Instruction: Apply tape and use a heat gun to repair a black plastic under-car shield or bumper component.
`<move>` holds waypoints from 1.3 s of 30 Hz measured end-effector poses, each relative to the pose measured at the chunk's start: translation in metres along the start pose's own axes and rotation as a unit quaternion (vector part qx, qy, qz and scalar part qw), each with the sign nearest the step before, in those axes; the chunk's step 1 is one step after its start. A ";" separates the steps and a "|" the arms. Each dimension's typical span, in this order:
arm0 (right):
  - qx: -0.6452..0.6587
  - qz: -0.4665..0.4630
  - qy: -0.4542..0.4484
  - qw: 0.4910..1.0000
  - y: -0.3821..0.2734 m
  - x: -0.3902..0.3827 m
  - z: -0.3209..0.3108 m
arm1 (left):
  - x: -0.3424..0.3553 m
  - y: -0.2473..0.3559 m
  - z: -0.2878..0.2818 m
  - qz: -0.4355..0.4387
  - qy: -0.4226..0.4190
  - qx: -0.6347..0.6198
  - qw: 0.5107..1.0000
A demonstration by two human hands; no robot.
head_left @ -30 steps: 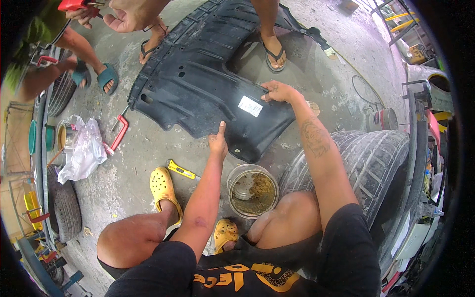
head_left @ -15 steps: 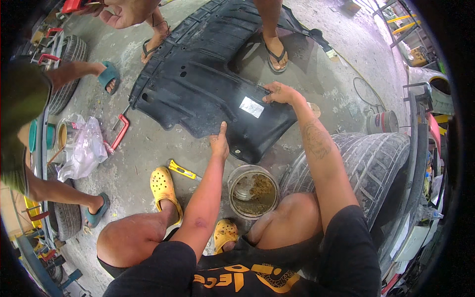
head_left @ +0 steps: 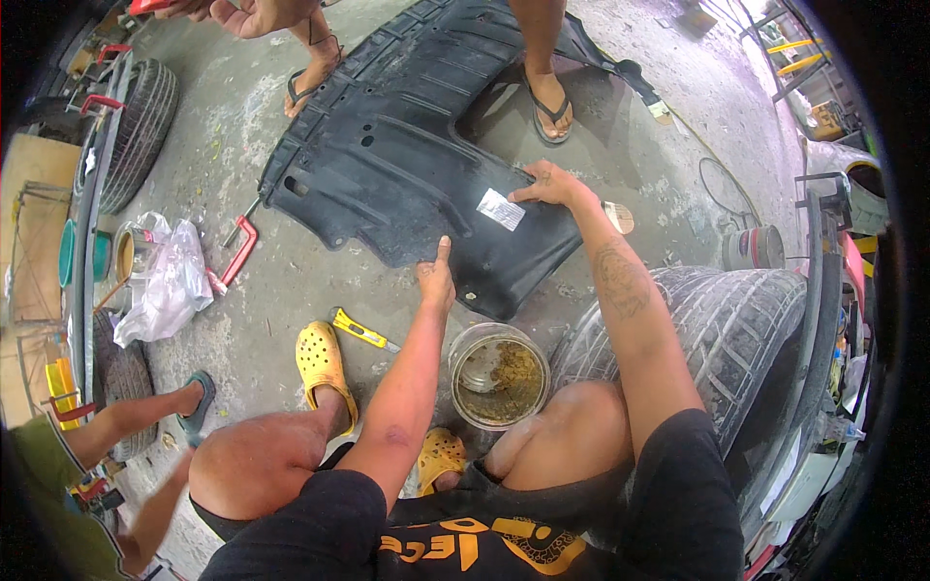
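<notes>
Left hand [head_left: 438, 279], right hand [head_left: 552, 184], nearly closed, grip the black panel [head_left: 412, 174], long axis slanting away rightward, near end toward the tub [head_left: 457, 380].

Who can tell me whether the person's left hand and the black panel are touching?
Touching: the head view shows the left hand at the near edge of the black panel, its thumb lying over the upper face.

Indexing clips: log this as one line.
black panel: held | left hand: near edge | right hand: right edge | yellow cutter: on floor
</notes>
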State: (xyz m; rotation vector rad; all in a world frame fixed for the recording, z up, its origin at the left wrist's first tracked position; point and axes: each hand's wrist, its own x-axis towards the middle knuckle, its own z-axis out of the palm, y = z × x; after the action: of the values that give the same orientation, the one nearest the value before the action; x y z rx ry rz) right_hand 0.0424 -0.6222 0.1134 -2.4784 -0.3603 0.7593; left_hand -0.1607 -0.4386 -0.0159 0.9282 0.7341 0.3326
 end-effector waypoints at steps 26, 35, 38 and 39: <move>0.012 0.054 -0.003 0.998 0.006 -0.004 0.005 | -0.012 0.010 0.008 -0.022 -0.034 -0.031 0.999; -0.004 0.046 -0.025 0.999 0.009 -0.004 0.005 | -0.013 0.012 0.010 -0.022 -0.034 -0.018 0.999; 0.031 0.034 -0.088 0.995 0.015 0.002 -0.011 | -0.009 0.008 0.008 0.001 -0.039 -0.034 0.999; 0.063 0.046 -0.151 0.985 0.016 0.003 -0.016 | -0.008 0.007 0.009 -0.001 -0.041 -0.033 0.999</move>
State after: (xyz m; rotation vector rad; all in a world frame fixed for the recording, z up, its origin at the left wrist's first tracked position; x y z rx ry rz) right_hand 0.0551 -0.6408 0.1145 -2.2751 -0.2971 1.1649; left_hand -0.1599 -0.4443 -0.0029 0.8738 0.6439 0.3136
